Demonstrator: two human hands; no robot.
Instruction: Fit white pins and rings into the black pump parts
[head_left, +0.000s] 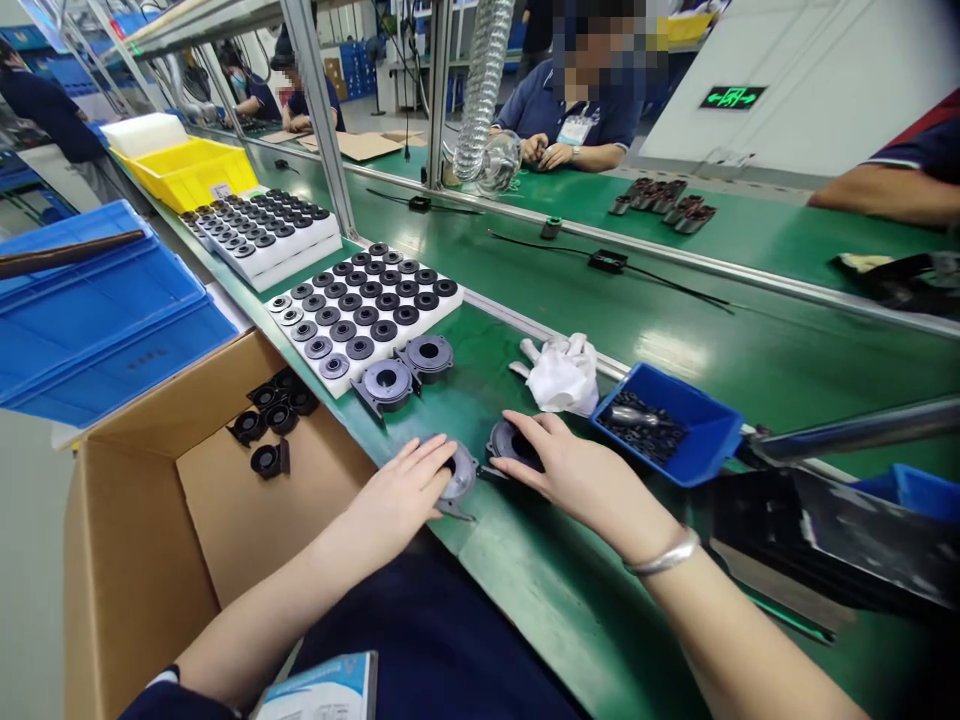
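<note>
My left hand (pixel 403 492) lies over a dark grey blower housing (pixel 463 474) at the bench's near edge, its fingers curled on the round top and partly hiding it. A second blower housing (pixel 507 443) is gripped between the thumb and fingers of my right hand (pixel 564 466), just to the right of the first. Two more round housings, a nearer one (pixel 385 384) and a farther one (pixel 429 356), stand side by side beyond my left hand. Behind them, a white foam tray (pixel 442 312) carries rows of black round rotors (pixel 365 316).
A blue bin (pixel 716 440) of small dark parts and a crumpled white glove (pixel 562 375) lie beyond my right hand. To the left, an open cardboard box (pixel 127 540) holds several black blowers (pixel 266 460). A dark machine (pixel 825 540) stands right. A co-worker (pixel 577 110) sits opposite.
</note>
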